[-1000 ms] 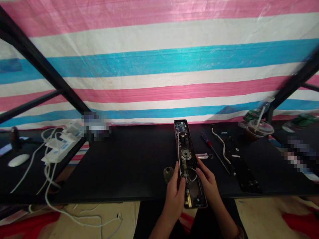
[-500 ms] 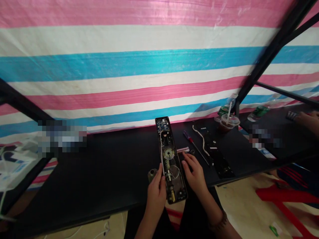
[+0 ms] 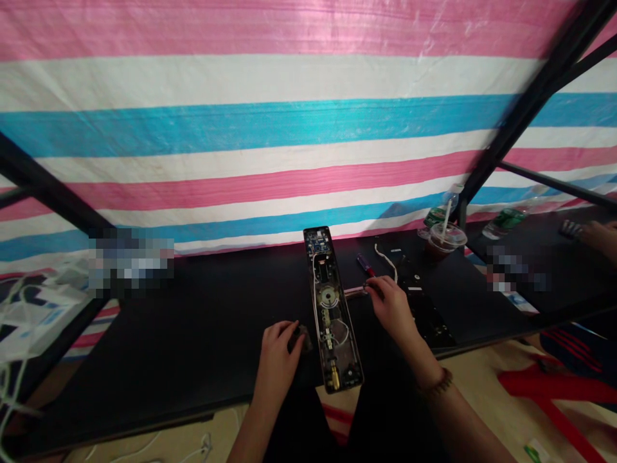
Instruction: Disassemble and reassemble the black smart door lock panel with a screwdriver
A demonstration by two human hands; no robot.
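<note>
An opened long black device housing [image 3: 350, 344] lies upright-lengthwise before me, overhanging the table's front edge. Inside it show a blue circuit board [image 3: 317, 243], a white cable, a round disc and a brass-coloured fitting [image 3: 335, 378]. Left of the housing, my left hand [image 3: 279, 350] is curled, thumb and fingers closed about a small greyish part [image 3: 303, 339] that they partly cover. My right hand [image 3: 393, 307] pinches at the spot where a small dark ring lay; its fingertips hide most of what they hold. A purple-handled screwdriver [image 3: 365, 263] lies partly behind that hand.
On the black table [image 3: 202, 321] lie a white cable [image 3: 385, 257], a flat black panel [image 3: 431, 318] and a thin pinkish packet [image 3: 354, 291]. A lidded drink cup [image 3: 443, 238] and bottle [image 3: 434, 215] stand back right. Another person's hand [image 3: 600, 236] is farther right.
Both hands have come off the housing. My left hand moved left to the small greyish part; my right moved up and right to the small dark ring. The housing stays put.
</note>
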